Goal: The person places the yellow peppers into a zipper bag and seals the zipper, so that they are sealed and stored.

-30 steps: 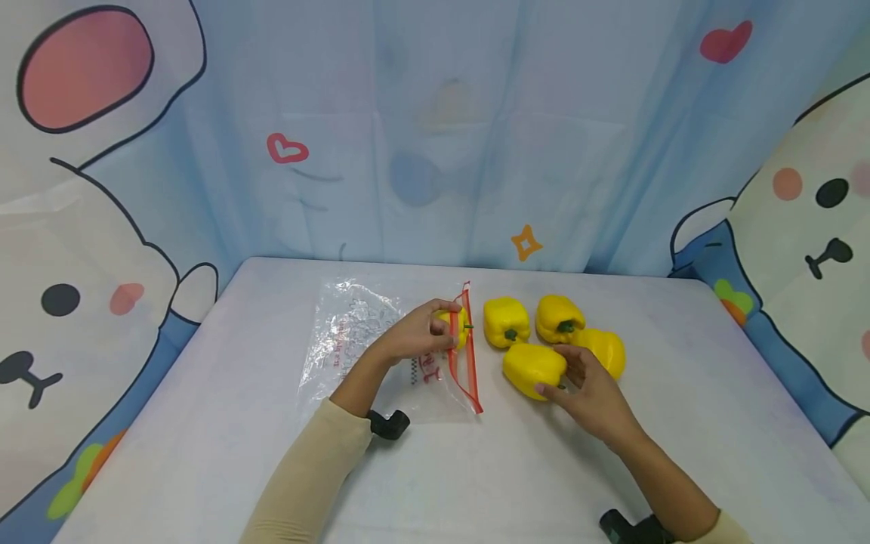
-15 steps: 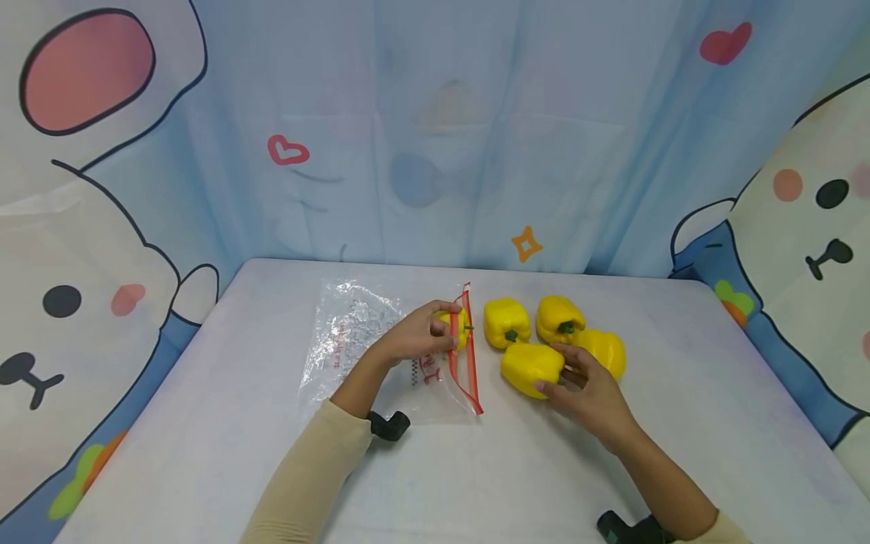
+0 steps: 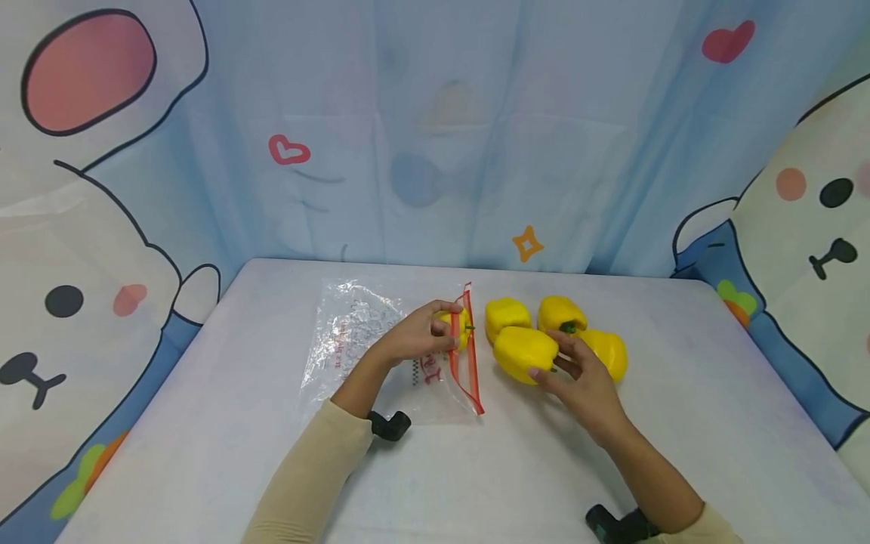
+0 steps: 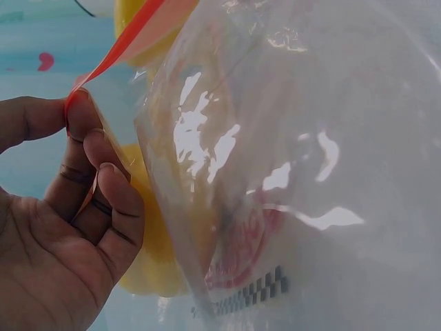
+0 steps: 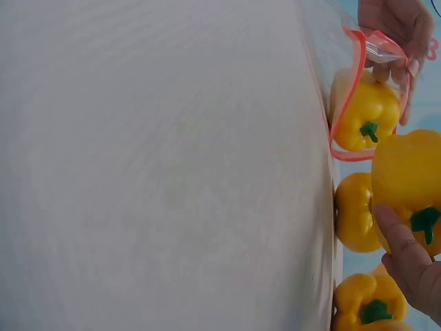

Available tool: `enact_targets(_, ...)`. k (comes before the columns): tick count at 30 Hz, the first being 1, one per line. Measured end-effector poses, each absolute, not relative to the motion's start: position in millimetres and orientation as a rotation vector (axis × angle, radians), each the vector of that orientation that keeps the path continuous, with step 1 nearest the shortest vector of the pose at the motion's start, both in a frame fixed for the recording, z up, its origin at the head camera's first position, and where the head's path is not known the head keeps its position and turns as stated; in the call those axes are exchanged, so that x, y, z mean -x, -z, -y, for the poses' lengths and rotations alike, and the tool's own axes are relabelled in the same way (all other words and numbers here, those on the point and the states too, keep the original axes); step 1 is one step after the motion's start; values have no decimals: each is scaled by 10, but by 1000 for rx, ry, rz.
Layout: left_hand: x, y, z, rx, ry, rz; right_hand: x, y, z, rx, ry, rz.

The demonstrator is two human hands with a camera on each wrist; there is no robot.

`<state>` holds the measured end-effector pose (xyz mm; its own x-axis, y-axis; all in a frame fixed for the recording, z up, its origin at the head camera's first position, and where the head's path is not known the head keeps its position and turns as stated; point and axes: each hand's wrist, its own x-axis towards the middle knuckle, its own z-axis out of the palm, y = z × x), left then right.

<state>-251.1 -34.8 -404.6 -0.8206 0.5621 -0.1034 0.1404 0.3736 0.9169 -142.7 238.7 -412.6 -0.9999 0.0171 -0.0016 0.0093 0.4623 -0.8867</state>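
Note:
A clear zip bag (image 3: pixel 350 332) with a red-edged mouth lies on the left, its mouth facing right. My left hand (image 3: pixel 421 332) pinches the red edge between thumb and fingers, plain in the left wrist view. One yellow bell pepper (image 5: pixel 368 114) sits inside the mouth, green stem outward. My right hand (image 3: pixel 584 385) grips another yellow bell pepper (image 3: pixel 525 353) by its stem end, thumb on the near side, and holds it just right of the bag. In the right wrist view this pepper (image 5: pixel 410 172) hides part of the one behind it.
Several more yellow peppers stand behind and right of the held one: a left one (image 3: pixel 506 311), a middle one (image 3: pixel 559 311) and a right one (image 3: pixel 608 353). The white table (image 3: pixel 530 476) ends at a blue printed curtain (image 3: pixel 442 151). Black wrist mounts (image 3: pixel 390 425) sit on both wrists.
My right hand has carried its pepper slightly left and away from me, up toward the bag's mouth; it now overlaps the pepper behind. The left hand and bag have stayed put.

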Motion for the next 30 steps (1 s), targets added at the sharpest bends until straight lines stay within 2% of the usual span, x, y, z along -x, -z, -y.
enact_targets(30, 2524, 4071, 366, -634, -1477, -2195, 1627, 4047, -1972, 96, -1646, 2608)
